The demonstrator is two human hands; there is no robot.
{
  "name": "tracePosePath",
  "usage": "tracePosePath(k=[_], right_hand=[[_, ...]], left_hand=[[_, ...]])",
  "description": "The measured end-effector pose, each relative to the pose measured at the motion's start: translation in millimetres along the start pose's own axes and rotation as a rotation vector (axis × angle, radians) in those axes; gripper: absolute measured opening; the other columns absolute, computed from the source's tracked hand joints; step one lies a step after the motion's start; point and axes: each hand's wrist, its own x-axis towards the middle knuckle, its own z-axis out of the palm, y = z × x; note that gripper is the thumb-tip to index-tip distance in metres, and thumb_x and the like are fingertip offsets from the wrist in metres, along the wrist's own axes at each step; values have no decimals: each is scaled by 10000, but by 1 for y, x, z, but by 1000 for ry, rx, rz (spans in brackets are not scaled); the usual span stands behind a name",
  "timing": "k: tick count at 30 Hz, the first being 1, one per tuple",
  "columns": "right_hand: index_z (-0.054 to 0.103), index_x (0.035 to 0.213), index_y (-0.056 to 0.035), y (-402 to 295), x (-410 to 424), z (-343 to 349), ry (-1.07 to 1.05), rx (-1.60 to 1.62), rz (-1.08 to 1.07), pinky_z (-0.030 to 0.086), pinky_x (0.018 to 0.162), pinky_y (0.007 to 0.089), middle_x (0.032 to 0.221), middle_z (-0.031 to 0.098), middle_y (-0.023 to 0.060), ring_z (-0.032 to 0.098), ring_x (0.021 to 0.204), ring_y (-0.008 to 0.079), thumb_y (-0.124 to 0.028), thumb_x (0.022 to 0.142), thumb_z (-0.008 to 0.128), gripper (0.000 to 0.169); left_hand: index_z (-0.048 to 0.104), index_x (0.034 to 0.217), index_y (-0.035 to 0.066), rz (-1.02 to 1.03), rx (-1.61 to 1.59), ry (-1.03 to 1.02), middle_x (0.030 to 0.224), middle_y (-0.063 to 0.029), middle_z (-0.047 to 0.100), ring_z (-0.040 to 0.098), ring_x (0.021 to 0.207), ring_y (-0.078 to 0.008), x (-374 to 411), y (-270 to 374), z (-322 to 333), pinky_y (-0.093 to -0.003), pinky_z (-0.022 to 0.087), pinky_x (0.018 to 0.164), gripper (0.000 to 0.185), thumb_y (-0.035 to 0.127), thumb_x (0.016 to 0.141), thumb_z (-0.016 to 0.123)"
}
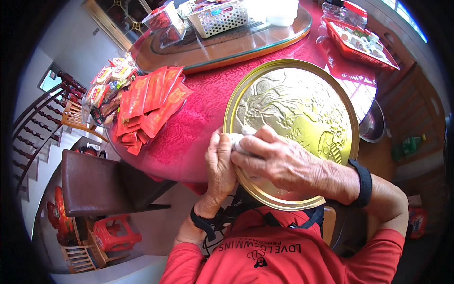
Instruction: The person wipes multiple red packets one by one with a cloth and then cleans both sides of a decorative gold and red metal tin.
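A round gold-coloured tray (pixel 283 106) with a raised embossed pattern lies at the near edge of the table, tilted towards me and partly over the edge. At its left rim my left hand (pixel 221 163) pinches a small white bundle (pixel 238 142), which looks like cloth or tissue. The fingers of my right hand (pixel 276 156) close on the same bundle from the right, over the tray. A white tip (pixel 248 130) pokes out above the fingers. The fingers hide most of the bundle, so its exact kind cannot be told.
Red envelopes (pixel 152 101) and bagged snacks (pixel 113 78) lie left on the red tablecloth (pixel 198 124). Behind stands a glass-topped turntable (pixel 220 53) bearing a white perforated basket (pixel 220 19). A red basket (pixel 361 46) of small containers is at the back right. A brown chair (pixel 92 184) stands left.
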Motion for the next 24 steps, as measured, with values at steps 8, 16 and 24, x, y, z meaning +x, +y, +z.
tracePosePath(k=[8, 16, 24], right_hand=[[625, 1108, -43, -2, -25, -9, -17, -154, -32, 503, 746, 291, 1013, 534, 68, 549, 891, 208, -199, 780, 601, 365], [551, 1271, -90, 44, -89, -51, 17, -389, 479, 550, 759, 400, 1051, 546, 125, 585, 932, 318, -80, 742, 712, 552], [522, 1276, -12, 14, -83, -47, -55, -276, 548, 537, 771, 419, 1003, 531, 164, 579, 935, 349, -52, 818, 628, 472]], left_hand=[[604, 1182, -10, -17, 31, 1, 948, -12, 637, 545, 836, -81, 8, 4, 4, -262, 479, 770, 274, 173, 1037, 461], [608, 1143, -10, 23, 213, 36, 830, -16, 609, 502, 749, -82, 9, -1, 5, -272, 442, 671, 246, 173, 1018, 503], [604, 1137, 1, -39, 188, 50, 832, 10, 580, 473, 744, -74, 8, 5, -2, -268, 418, 656, 255, 201, 1039, 479]])
